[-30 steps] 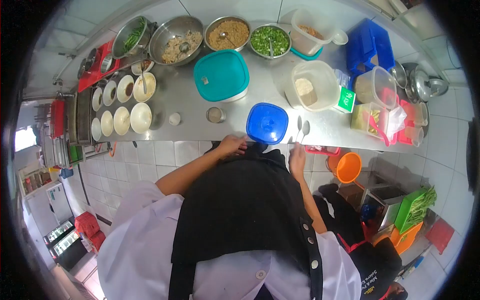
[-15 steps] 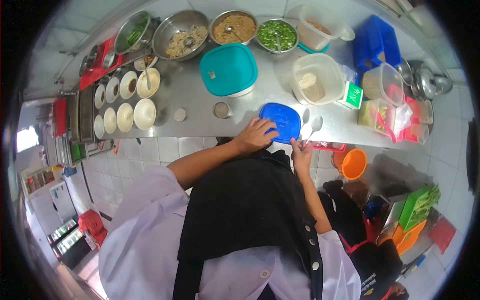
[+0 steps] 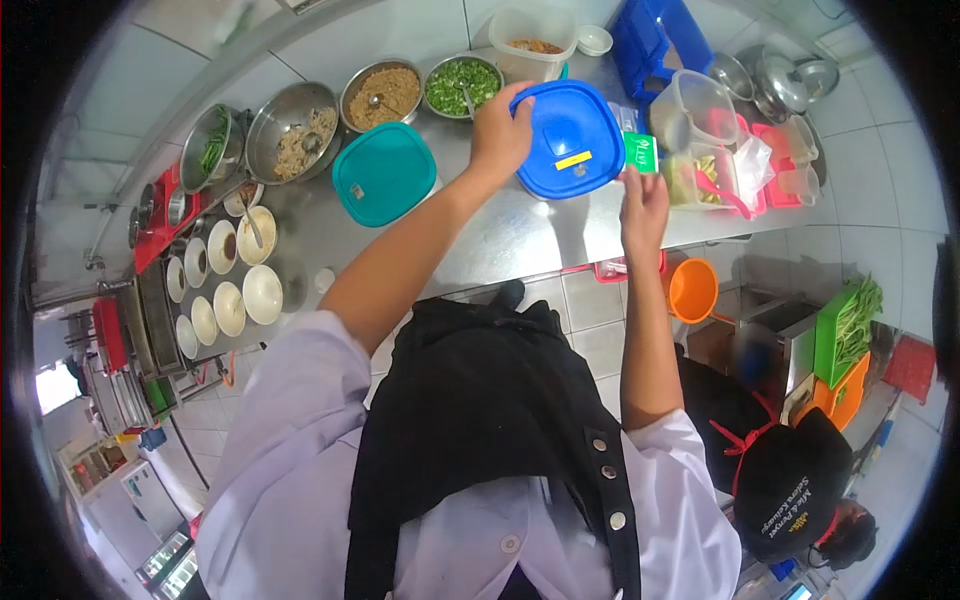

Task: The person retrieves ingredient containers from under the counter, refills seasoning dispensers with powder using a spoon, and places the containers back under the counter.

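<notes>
A blue square lid [image 3: 568,135] with a small yellow label is raised over the steel counter. My left hand [image 3: 503,130] grips its left edge, thumb on top. My right hand [image 3: 644,205] is closed by the lid's lower right corner, its fingertips against the edge. The clear tub that stood in that area is hidden beneath the lid. A green and white box [image 3: 641,153] shows just right of the lid. To the left sits a container with a teal lid [image 3: 384,175]. The two spoons are not clearly visible.
Steel bowls of food, one with chopped greens [image 3: 464,88], line the back. Small white bowls [image 3: 262,294] stand at the left. A blue crate [image 3: 655,45] and clear tubs are at the right. An orange bucket [image 3: 692,290] and a person in black [image 3: 790,480] are below right.
The blue lid has risen from the counter's front edge and moved farther back, with my left hand now gripping it. My right hand has moved up beside it. The view has shifted.
</notes>
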`<state>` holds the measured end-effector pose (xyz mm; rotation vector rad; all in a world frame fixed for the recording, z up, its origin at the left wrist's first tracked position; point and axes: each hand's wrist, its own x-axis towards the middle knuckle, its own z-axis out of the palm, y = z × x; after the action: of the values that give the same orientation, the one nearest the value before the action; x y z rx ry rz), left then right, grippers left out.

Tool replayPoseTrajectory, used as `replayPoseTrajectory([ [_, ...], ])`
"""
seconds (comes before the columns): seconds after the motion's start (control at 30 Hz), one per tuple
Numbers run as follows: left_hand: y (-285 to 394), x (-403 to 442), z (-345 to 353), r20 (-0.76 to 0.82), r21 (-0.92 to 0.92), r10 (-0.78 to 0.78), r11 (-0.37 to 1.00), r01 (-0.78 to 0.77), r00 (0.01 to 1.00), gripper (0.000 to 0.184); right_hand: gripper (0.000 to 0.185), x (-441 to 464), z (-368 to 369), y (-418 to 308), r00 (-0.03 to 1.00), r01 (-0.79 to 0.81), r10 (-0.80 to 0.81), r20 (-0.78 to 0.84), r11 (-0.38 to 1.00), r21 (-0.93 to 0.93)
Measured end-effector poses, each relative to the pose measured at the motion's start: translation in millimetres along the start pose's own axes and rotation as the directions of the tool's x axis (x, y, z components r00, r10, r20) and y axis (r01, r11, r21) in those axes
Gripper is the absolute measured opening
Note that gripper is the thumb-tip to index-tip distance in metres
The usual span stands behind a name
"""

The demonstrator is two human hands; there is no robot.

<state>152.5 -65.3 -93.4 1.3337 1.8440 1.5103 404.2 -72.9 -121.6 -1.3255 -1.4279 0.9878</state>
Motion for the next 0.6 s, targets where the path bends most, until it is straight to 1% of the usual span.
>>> replayPoseTrajectory([
  [0.03,-13.6,2.6,11.7,-0.004,0.069,-0.08,0.994,0.08,0.997,0.028,0.036,17.5,9.2,-1.2,0.998,0.043,-0.047,-0.03,0.994,-0.104],
  [0.07,-25.4,0.5,17.2,-0.014,0.189,-0.078,0.979,0.079,0.997,0.028,0.039,27.6,14.6,-3.8,1.0,0.011,-0.015,-0.023,0.981,-0.195],
  [0.13,-37.8,-1.0,23.4,-0.033,0.418,-0.073,0.905,0.08,0.997,0.029,0.047,43.4,22.6,-7.9,0.998,-0.059,0.054,-0.023,0.925,-0.375],
  [0.23,-45.6,-10.8,21.3,-0.014,0.276,-0.126,0.953,0.125,0.992,0.028,0.053,49.7,28.9,0.3,0.996,-0.073,0.089,0.003,0.832,-0.55],
  [0.27,-46.9,-12.6,21.7,-0.012,0.276,-0.131,0.952,0.129,0.991,0.029,0.055,48.0,31.2,10.9,0.992,0.076,-0.122,-0.027,0.766,-0.639],
  [0.33,-51.0,-13.8,20.9,-0.016,0.276,-0.141,0.951,0.14,0.99,0.03,0.057,51.4,33.9,29.8,0.972,0.167,-0.235,-0.025,0.759,-0.63],
  [0.37,-53.8,-15.5,20.7,-0.003,0.271,-0.123,0.955,0.119,0.992,0.03,0.058,53.4,34.2,38.3,0.958,0.211,-0.287,-0.022,0.753,-0.623],
  [0.43,-62.6,-14.2,23.5,0.018,0.262,-0.085,0.962,0.077,0.996,0.032,0.061,69.9,33.9,49.9,0.999,0.048,-0.043,0.023,0.871,-0.49],
  [0.47,-65.4,-15.2,24.3,0.02,0.263,-0.106,0.96,0.097,0.994,0.032,0.062,75.8,33.6,56.1,0.995,-0.05,0.084,0.061,0.904,-0.425],
  [0.53,-71.0,-13.2,28.0,0.021,0.264,-0.141,0.956,0.131,0.99,0.032,0.065,80.7,36.7,70.5,0.985,-0.107,0.147,0.088,0.929,-0.356],
  [0.57,-74.2,-8.8,30.6,0.037,0.193,-0.168,0.968,0.158,0.985,0.033,0.066,84.0,38.3,76.2,0.979,-0.133,0.175,0.104,0.937,-0.322],
  [0.6,-90.2,-7.6,34.9,0.045,0.122,-0.201,0.973,0.195,0.978,0.035,0.064,87.8,43.2,85.1,0.989,-0.085,0.12,0.09,0.943,-0.321],
])
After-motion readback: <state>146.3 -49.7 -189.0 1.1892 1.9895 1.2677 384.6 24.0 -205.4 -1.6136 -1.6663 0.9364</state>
